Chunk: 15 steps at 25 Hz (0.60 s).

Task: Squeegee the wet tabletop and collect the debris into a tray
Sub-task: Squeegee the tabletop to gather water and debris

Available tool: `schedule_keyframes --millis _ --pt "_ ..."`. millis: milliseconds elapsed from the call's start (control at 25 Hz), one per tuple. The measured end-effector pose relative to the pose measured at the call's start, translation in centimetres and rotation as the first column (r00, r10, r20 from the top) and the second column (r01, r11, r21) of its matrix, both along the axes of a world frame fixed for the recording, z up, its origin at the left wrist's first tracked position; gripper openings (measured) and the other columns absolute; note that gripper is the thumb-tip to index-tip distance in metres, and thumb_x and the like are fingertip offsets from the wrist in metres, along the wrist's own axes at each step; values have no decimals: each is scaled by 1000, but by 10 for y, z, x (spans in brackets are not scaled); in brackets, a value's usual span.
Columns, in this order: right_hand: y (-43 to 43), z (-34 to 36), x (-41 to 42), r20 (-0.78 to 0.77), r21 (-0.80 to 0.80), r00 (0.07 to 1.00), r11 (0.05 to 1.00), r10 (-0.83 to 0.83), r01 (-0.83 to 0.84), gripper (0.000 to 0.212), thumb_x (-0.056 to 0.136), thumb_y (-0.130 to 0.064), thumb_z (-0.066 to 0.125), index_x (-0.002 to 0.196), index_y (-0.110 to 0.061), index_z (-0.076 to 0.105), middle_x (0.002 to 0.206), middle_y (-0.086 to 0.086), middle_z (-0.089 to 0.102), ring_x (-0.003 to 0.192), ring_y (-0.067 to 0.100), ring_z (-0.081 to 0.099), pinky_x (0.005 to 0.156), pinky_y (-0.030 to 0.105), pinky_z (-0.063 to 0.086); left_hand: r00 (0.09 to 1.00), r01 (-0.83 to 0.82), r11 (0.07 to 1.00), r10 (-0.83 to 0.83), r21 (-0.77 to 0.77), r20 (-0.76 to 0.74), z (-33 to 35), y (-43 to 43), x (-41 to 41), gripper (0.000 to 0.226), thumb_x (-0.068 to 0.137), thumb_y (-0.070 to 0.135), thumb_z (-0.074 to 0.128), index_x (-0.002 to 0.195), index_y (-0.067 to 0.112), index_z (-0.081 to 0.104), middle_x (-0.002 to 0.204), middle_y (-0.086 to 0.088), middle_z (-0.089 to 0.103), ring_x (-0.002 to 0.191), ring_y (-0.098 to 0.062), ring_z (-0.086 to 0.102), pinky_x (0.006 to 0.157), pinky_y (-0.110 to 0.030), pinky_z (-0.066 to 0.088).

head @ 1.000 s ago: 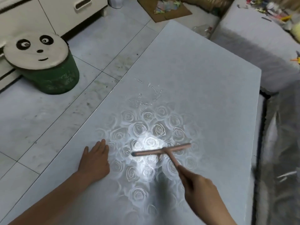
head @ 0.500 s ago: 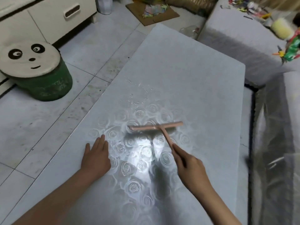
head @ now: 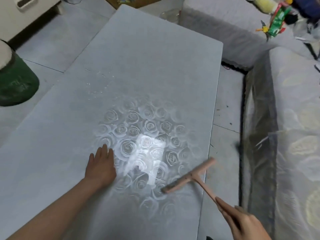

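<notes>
A grey tabletop [head: 155, 70] with an embossed rose pattern fills the middle of the head view. Small water drops and specks [head: 99, 84] lie on its left-centre part. My right hand [head: 242, 222] grips the handle of a pink T-shaped squeegee [head: 188, 175], whose blade sits slanted near the table's right edge. My left hand [head: 101, 165] rests flat on the tabletop with fingers together, left of a bright glare patch. No tray is in view.
A green stool [head: 15, 84] with a pale lid stands on the tiled floor at left. A covered sofa [head: 285, 135] runs along the right and back, with toys and clutter [head: 277, 19] on it. A white cabinet [head: 22, 13] is at upper left.
The squeegee has swung from the table's middle toward the near right edge and turned diagonal. My left hand has stayed flat on the table. The camera view has shifted right.
</notes>
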State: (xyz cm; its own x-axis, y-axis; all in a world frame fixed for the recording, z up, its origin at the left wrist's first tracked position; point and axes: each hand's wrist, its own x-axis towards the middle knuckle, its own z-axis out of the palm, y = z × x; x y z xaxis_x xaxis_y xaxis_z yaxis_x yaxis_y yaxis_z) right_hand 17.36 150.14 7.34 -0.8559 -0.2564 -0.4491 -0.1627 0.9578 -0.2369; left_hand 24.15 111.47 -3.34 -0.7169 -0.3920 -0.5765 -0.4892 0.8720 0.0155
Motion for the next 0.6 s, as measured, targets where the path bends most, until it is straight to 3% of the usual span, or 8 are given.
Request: schedule_keyframes --millis 120,200,320,400,480,600 --pt "-35 -26 -52 -20 -70 964 962 264 -265 49 98 -35 44 139 -55 27 81 1 52 84 25 60 72 34 46 997 -65 995 62 -69 -49 -7 30 -18 54 94 25 37 144 9 22 156 -17 10 143 -31 16 114 -40 23" --pt "-64 -36 -89 -55 -118 929 921 366 -370 42 100 -38 37 140 -49 34 90 5 56 91 28 59 76 36 46 987 -144 986 138 -80 -82 -11 50 -21 46 93 26 38 136 8 33 151 -17 21 137 -30 25 108 -38 32" --pt "-49 -29 -143 -112 -131 863 854 492 -504 37 97 -47 38 134 -49 44 94 1 62 94 25 61 77 37 49 943 -325 945 326 35 -68 -18 73 -27 60 97 36 38 144 5 20 158 -14 2 146 -28 5 111 -41 30" --pt "-4 -12 -164 -66 -117 863 855 500 -505 37 93 -54 38 129 -54 45 88 -4 65 89 19 63 75 35 50 934 -354 932 357 81 -30 -24 72 -30 68 97 39 39 147 3 10 159 -13 -10 147 -28 -7 114 -44 26" --pt "25 -2 -170 -1 -9 835 835 550 -550 38 91 -54 39 128 -58 44 85 -4 65 89 17 65 74 32 50 940 -338 937 341 90 -15 -25 68 -30 68 97 39 39 146 1 11 158 -14 -10 146 -29 -5 114 -44 26" --pt "-10 -18 -169 36 -68 773 774 633 -630 45 96 -44 37 126 -73 21 83 -2 57 86 23 61 74 33 48 950 -311 945 312 101 6 -28 62 -29 66 97 38 39 147 4 12 159 -13 -10 147 -27 -2 115 -40 25"
